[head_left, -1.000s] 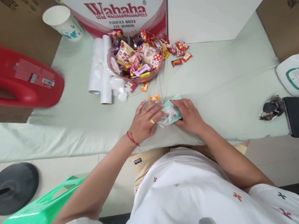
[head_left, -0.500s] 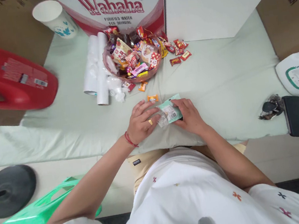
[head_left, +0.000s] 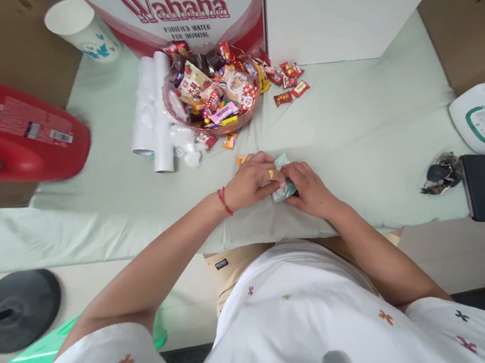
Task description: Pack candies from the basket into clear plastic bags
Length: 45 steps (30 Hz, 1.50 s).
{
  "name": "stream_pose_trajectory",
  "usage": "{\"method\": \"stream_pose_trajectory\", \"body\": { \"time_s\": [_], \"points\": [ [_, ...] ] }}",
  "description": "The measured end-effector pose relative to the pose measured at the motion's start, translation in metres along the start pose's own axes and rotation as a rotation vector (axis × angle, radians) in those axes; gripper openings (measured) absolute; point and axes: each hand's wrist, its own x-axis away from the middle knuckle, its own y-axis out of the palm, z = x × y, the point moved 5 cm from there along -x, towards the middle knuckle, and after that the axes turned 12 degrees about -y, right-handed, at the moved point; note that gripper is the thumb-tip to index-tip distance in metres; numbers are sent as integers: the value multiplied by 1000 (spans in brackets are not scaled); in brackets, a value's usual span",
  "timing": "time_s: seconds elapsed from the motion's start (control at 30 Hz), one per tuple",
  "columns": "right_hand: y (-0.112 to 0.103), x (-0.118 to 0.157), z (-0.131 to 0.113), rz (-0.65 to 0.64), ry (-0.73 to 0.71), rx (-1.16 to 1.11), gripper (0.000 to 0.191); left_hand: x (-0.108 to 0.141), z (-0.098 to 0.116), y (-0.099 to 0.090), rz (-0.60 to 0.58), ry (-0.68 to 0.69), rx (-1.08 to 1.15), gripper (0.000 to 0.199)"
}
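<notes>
Near the front edge of the worktop [head_left: 374, 128], a pale green packet [head_left: 287, 191] is pinched by the left hand [head_left: 254, 181] and gripped at its three-o'clock side by the right hand [head_left: 309, 189]. One corner points to twelve; fingers hide too much to tell its long axis. At eleven, a pink bowl [head_left: 235, 127] holds heaped wrapped sweets [head_left: 211, 94]; between ten and eleven stands a paper cup [head_left: 99, 45].
</notes>
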Motion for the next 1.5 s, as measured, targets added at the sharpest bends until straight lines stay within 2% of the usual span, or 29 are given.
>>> {"method": "stream_pose_trajectory", "body": {
  "time_s": [0.13, 0.23, 0.37, 0.43, 0.57, 0.67, 0.7, 0.73, 0.8, 0.83, 0.87, 0.9, 0.97, 1.03, 1.13, 1.2, 1.3, 1.37, 1.43, 1.5],
  "points": [
    [0, 2, 2, 14, -6, 13, 37, -9, -8, 5, 135, -50, 67, 19],
    [-3, 5, -1, 6, -29, -22, 39, -11, -14, 16, 125, -112, 90, 8],
    [-13, 17, -11, 76, -41, 25, 44, -15, -16, 23, 115, -183, 51, 10],
    [-11, 24, -20, 58, -79, 103, 42, -18, -17, 22, 88, -195, 48, 10],
    [5, 35, -34, -88, -205, 196, 49, -27, -28, 13, -34, -193, 96, 11],
    [12, 39, -33, -137, -182, 248, 53, -30, -35, 2, -151, -183, 178, 14],
    [13, 40, -32, -148, -166, 249, 53, -29, -37, -3, -129, -198, 200, 15],
    [13, 41, -32, -154, -154, 242, 53, -26, -37, -9, -59, -217, 202, 16],
    [13, 42, -30, -163, -136, 212, 52, -12, -31, -23, 182, -219, 133, 16],
    [13, 42, -29, -166, -132, 195, 52, -2, -23, -27, 302, -178, 59, 16],
    [12, 43, -28, -167, -130, 178, 52, 9, -14, -26, 363, -99, -2, 18],
    [12, 43, -27, -165, -128, 163, 52, 20, -5, -21, 367, -6, -36, 20],
    [12, 44, -26, -155, -127, 144, 52, 38, 8, -1, 216, 171, -114, 30],
    [13, 43, -25, -149, -129, 127, 52, 47, 4, 18, 99, 142, -205, 44],
    [12, 42, -26, -141, -138, 93, 51, 50, -10, 34, 16, 42, -266, 58],
    [7, 41, -28, -108, -158, 50, 50, 49, -15, 37, -9, 13, -261, 63],
    [-8, 38, -30, 24, -173, -28, 50, 48, -17, 34, -21, 14, -189, 66],
    [-17, 35, -29, 95, -150, -10, 58, 47, -18, 30, -16, 17, -89, 64],
    [-17, 30, -27, 65, -112, 74, 69, 48, -20, 25, 0, 28, 37, 65],
    [-11, 25, -24, -52, -68, 161, 74, 51, -19, 18, 78, 47, 139, 71]
  ]
}}
